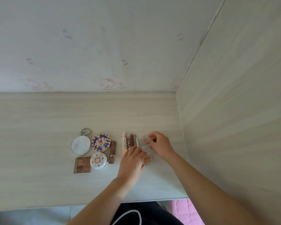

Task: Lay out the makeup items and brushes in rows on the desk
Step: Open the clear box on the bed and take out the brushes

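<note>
On the pale wooden desk (39, 120) lie a round white mirror (80, 145) with a key ring, a blue-patterned round compact (101, 142), a white round compact (98, 160), a brown square palette (82, 164) and a brown lipstick (112, 152). To their right stand several tubes side by side, among them a rabbit-topped tube (124, 142) and a dark lip gloss (128, 142). My right hand (161, 146) pinches a small clear pink eyeshadow case (144, 142). My left hand (132, 161) rests its fingers on a small clear tan case (147, 159).
A wall with faint pink cartoon prints (109, 84) backs the desk. A wooden side panel (234, 111) closes the desk on the right. The desk's front edge (88, 206) runs below my forearms, with a pink mat (186, 211) on the floor.
</note>
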`<state>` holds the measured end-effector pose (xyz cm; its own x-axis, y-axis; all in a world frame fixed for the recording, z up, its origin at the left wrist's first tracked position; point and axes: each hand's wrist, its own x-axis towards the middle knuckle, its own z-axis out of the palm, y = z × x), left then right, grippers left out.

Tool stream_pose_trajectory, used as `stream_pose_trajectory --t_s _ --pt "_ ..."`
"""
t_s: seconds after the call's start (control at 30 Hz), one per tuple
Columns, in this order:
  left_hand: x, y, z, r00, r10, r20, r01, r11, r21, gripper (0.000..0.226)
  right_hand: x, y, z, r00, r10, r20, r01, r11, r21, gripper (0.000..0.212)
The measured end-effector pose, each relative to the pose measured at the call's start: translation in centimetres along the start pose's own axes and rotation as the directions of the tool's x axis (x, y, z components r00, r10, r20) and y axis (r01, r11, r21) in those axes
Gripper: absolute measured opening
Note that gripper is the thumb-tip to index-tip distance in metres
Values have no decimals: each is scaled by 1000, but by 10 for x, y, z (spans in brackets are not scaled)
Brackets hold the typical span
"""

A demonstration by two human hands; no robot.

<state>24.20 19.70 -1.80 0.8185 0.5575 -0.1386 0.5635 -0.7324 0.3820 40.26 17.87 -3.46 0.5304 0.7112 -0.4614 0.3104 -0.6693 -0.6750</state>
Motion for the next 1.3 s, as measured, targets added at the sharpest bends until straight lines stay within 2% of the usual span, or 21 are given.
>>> stream_pose_trajectory --t_s 0.1,0.17,0.43,0.7,0.87,1.13,1.3 --pt "3 -1 1 1000 -6 10 6 1000 19 33 -3 4 -4 999 -42 -24 38 991 -129 25" --pt "5 -2 2 1000 -8 25 8 1000 23 33 -6 7 -7 998 -56 -28 51 987 -151 29" --pt "11 -6 5 998 -18 63 13 998 69 36 -15 8 -14 998 -48 -51 44 996 -78 33" --pt "11 -6 3 997 -15 77 8 996 85 36 -31 13 -16 1000 -14 1 14 1000 -21 30" --pt "8 -6 -6 998 -2 70 -3 997 74 32 -47 21 -20 1000 4 -11 -4 997 -71 34" --pt "-3 -8 -19 988 126 90 -137 982 127 38 -103 26 -11 998 20 -55 -32 975 -221 37" --pt "-20 -14 -29 941 336 42 -338 937 89 44 -145 16 12 978 58 -202 -136 909 -395 41"
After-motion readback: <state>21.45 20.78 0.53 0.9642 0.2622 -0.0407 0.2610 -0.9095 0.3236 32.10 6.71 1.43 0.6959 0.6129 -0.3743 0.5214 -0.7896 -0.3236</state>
